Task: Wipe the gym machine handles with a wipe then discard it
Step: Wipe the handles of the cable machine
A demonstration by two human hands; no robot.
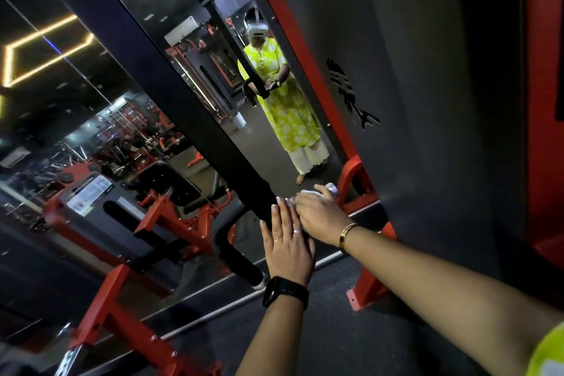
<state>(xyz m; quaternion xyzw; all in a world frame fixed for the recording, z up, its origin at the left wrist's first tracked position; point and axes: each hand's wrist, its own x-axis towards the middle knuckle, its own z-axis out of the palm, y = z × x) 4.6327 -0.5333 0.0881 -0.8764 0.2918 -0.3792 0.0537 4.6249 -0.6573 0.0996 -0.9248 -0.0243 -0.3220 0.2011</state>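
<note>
A black padded machine arm (195,119) runs diagonally from upper left down to a curved black handle (235,256) with a silver end cap. My left hand (288,241), wearing rings and a black watch, lies flat with straight fingers against the lower end of the arm. Just right of it, my right hand (320,214), with a gold bangle on its wrist, presses a crumpled white wipe (306,192) onto the arm's end; the fingers curl over the wipe. The two hands touch each other.
A large wall mirror (100,131) behind the machine reflects me, gym equipment and a white bucket (238,119). Red machine frames (122,308) stand lower left, and a red foot (366,284) is bolted to the dark floor. A dark panel (412,101) rises on the right.
</note>
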